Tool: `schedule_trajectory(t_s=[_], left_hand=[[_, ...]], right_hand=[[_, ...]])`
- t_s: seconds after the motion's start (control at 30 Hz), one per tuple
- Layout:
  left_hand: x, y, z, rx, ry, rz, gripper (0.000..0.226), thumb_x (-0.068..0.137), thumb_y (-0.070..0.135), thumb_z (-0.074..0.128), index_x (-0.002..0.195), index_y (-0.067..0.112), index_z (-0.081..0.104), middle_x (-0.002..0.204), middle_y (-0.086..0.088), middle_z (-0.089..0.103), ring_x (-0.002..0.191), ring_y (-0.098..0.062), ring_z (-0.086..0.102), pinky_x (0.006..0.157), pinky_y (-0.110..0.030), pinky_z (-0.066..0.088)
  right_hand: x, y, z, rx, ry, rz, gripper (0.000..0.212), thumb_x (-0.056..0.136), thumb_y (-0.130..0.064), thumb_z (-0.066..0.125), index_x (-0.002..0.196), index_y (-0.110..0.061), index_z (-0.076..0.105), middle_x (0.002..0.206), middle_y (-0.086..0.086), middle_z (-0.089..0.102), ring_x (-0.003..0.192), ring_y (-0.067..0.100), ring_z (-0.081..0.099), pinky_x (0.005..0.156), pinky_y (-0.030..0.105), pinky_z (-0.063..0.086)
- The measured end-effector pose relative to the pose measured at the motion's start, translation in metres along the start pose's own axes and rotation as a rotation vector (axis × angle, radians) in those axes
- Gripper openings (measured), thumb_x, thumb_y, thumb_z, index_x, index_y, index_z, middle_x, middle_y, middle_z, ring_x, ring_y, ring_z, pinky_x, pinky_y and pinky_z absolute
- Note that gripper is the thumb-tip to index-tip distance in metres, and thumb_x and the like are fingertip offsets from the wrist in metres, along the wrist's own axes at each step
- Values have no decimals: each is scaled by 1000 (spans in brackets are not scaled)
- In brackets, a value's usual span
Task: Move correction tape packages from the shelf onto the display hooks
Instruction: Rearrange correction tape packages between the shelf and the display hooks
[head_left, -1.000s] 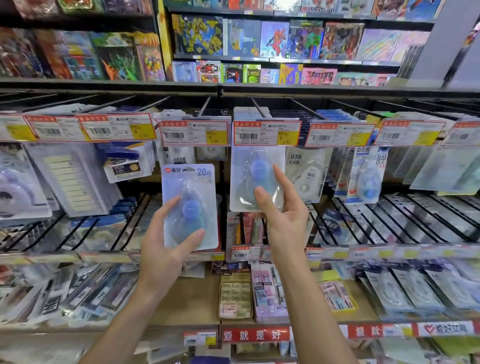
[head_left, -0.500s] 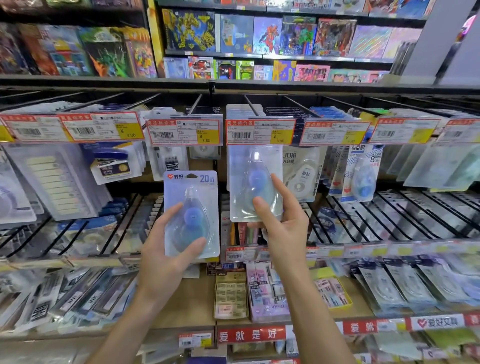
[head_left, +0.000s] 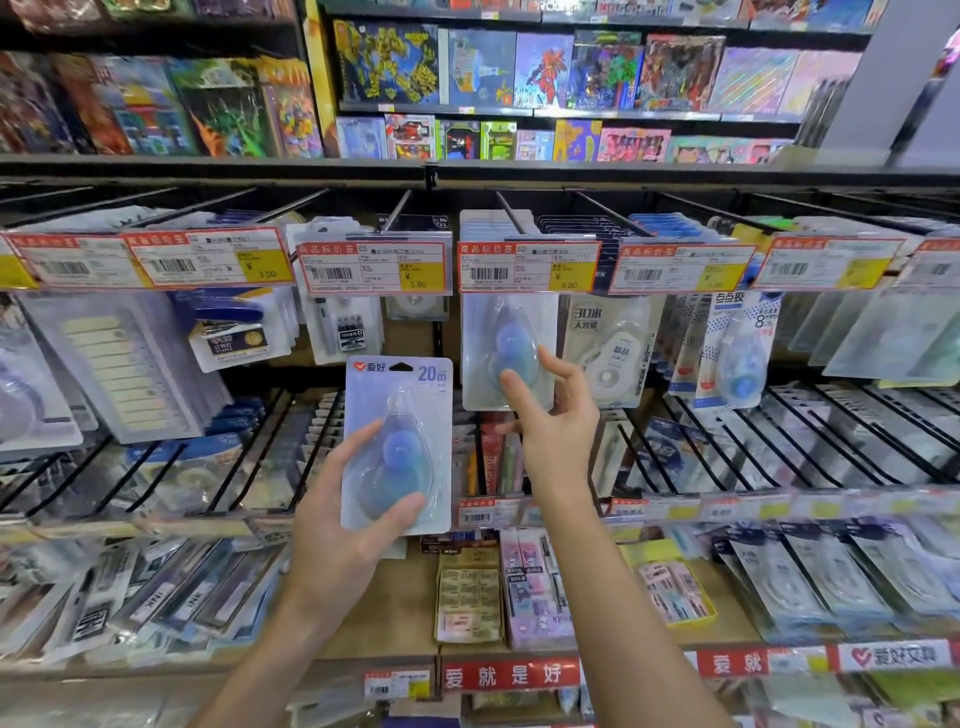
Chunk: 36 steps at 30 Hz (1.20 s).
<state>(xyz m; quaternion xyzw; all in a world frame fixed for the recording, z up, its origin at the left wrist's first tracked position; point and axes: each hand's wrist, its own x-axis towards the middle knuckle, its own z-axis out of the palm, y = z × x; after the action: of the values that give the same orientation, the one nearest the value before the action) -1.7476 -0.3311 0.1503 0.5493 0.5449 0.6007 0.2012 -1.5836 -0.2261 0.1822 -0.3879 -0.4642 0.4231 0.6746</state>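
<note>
My left hand (head_left: 340, 525) grips a correction tape package (head_left: 397, 415) by its lower half: a pale blue card marked 20m with a blue teardrop dispenser under a clear blister. It is held upright in front of the shelves, below and left of a display hook (head_left: 511, 215). An identical package (head_left: 506, 332) hangs on that hook behind a red and yellow price tag (head_left: 527, 265). My right hand (head_left: 558, 431) pinches the hanging package's blister between thumb and forefinger at its lower right.
More hooks with price tags run left and right, loaded with staples (head_left: 234, 332), sticky notes and other correction tapes (head_left: 608, 353). Below is a sloped wire rack (head_left: 779, 441) of packs, then a shelf with eraser boxes (head_left: 470, 592). Toy boxes fill the top shelves.
My left hand has lowered its package a little and drifted right. My right hand stays at the hanging package, its thumb now lower on the blister.
</note>
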Motion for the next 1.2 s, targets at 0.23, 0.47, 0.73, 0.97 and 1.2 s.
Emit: schedule_trajectory(t_s=[0.23,0.47,0.73,0.97,1.2], left_hand=[[0,-3,-1,-20,-1,-25,66,63,51,79,123,57,54,130,20,60,125,-10,56,104,-52,47],[-4,1,-2,-42,-25,-30,66,63,48,80,124,55,55,130,19,62,124,-7,57,104,-49,48],[-7,11,2,-97,-77,-16,66,66,29,84,123,50,59,127,17,65,121,-10,61,102,-47,51],[0,17,13,-144,-140,-9,66,67,28,85,125,47,59,128,18,64,121,-11,61,99,-50,52],[17,34,30,-181,-222,57,63,75,10,83,122,46,61,130,17,61,101,2,66,72,-24,60]], right_hand=[[1,12,9,-23,67,-83,29,93,-12,70,119,-10,61,128,-5,62,88,-17,62,76,7,51],[-4,28,18,-171,142,-124,38,96,-35,66,132,-39,55,124,-19,52,117,-18,43,93,1,33],[-12,29,24,-198,224,-172,40,98,-16,63,135,-30,57,123,3,46,103,-16,48,78,-3,36],[-37,35,-3,-160,185,-30,37,96,-18,66,130,-29,57,130,-6,56,117,-4,55,93,19,53],[-34,49,-58,-1086,-112,-254,41,97,-55,47,114,-23,65,109,-8,65,103,16,60,88,39,51]])
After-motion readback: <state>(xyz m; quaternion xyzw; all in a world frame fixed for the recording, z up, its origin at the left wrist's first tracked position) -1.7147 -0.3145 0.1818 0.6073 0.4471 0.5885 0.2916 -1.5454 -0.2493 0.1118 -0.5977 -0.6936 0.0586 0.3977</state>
